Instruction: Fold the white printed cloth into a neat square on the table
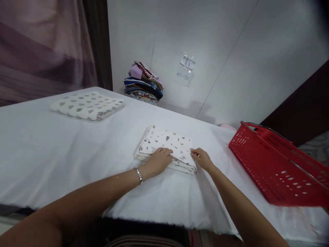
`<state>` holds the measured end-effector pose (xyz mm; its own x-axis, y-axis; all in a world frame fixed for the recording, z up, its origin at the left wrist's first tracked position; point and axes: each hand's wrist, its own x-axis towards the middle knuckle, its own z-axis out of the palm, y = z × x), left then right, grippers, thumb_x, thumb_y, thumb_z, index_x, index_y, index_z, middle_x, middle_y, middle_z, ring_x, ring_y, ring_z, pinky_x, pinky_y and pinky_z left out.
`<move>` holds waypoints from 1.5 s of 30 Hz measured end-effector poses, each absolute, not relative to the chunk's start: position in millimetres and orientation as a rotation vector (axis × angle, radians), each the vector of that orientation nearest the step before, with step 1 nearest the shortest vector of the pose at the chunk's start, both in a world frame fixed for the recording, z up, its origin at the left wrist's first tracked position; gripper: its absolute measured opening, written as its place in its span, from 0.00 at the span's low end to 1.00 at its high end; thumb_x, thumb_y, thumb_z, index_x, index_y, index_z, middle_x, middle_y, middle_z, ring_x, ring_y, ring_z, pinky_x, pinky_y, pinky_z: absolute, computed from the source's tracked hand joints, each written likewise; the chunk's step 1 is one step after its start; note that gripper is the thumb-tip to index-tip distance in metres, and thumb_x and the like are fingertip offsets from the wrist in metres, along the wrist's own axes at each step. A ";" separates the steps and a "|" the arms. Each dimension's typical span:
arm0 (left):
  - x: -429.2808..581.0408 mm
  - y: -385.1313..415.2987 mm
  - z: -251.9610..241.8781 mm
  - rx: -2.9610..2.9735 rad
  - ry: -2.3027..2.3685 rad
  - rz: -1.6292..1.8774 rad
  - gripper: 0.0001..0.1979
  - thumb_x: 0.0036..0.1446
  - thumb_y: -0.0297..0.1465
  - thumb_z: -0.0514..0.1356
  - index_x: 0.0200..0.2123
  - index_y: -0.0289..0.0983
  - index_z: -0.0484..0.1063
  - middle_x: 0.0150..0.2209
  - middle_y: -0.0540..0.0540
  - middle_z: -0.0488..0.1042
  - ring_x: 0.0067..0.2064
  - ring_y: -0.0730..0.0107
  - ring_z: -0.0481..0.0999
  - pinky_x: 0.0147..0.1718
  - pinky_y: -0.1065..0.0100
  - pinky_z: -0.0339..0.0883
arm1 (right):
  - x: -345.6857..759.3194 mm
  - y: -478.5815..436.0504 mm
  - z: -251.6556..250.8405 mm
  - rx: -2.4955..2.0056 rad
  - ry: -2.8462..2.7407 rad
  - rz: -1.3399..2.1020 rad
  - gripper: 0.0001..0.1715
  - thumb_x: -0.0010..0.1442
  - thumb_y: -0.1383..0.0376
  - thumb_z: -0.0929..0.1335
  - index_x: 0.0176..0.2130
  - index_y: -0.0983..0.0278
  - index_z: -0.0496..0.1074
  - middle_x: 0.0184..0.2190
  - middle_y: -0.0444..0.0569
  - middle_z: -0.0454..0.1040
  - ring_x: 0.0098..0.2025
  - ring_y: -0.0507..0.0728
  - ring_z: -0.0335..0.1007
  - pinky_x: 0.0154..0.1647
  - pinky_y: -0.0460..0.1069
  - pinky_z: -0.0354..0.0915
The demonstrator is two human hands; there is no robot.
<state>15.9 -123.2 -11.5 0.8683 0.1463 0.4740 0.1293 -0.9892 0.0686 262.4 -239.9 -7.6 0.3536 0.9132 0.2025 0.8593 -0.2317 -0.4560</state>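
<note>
Head view: the L hand [158, 162] lies on the near edge of the folded cloth [168, 139], w/ its fingers bent a bit & close to each other. Its thumb is hard to see, so can't tell if it grips or just rests there. The R hand [202, 159] is at the cloth's R edge, w/ thumb & fingertips pinched on it. The 2 hands are apart, w/ part of the cloth btwn them. The cloth is in the mid of the white table [84, 151], flat & in layers, w/ small plant pics on top. The L hand hides some of its near edge.

A shiny band [138, 175] is on the L wrist. A 2nd cloth [86, 105], folded too, lies far L on the table. The red basket [272, 168] is on the R, well apart from the cloth. A clothes pile [144, 85] is past the far edge, by the wall [205, 31], w/ paper notes [187, 61] stuck up.
</note>
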 end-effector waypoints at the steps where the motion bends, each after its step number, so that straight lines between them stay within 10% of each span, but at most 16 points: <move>1: 20.9 -125.9 -11.0 3.004 0.223 0.762 0.09 0.59 0.24 0.50 0.30 0.34 0.69 0.46 0.44 0.67 0.48 0.64 0.63 0.44 0.62 0.55 | 261.2 -241.7 -7.4 -2.129 -1.542 0.145 0.14 0.55 0.61 0.63 0.38 0.62 0.74 0.33 0.48 0.70 0.34 0.54 0.67 0.39 0.49 0.63; 19: 65.0 -164.1 -9.9 2.964 -0.036 0.877 0.12 0.60 0.22 0.47 0.32 0.34 0.68 0.47 0.45 0.67 0.51 0.66 0.60 0.46 0.62 0.55 | 243.9 -231.7 2.5 -2.233 -1.698 0.059 0.14 0.59 0.61 0.62 0.40 0.61 0.73 0.36 0.48 0.70 0.39 0.54 0.65 0.40 0.47 0.61; 33: 86.4 -173.2 -8.4 2.950 0.029 0.811 0.08 0.58 0.23 0.51 0.33 0.33 0.69 0.47 0.42 0.67 0.51 0.62 0.61 0.45 0.61 0.55 | 223.4 -302.8 -18.3 -1.873 -0.982 0.544 0.14 0.53 0.55 0.64 0.31 0.62 0.68 0.21 0.42 0.67 0.24 0.52 0.64 0.22 0.46 0.60; 45: 103.2 -182.7 -7.5 2.866 0.149 0.646 0.07 0.56 0.26 0.55 0.30 0.36 0.73 0.43 0.43 0.70 0.47 0.61 0.65 0.42 0.59 0.55 | 207.4 -303.8 -33.3 -1.717 -0.885 0.552 0.11 0.50 0.58 0.65 0.31 0.63 0.68 0.23 0.43 0.68 0.23 0.51 0.61 0.25 0.46 0.59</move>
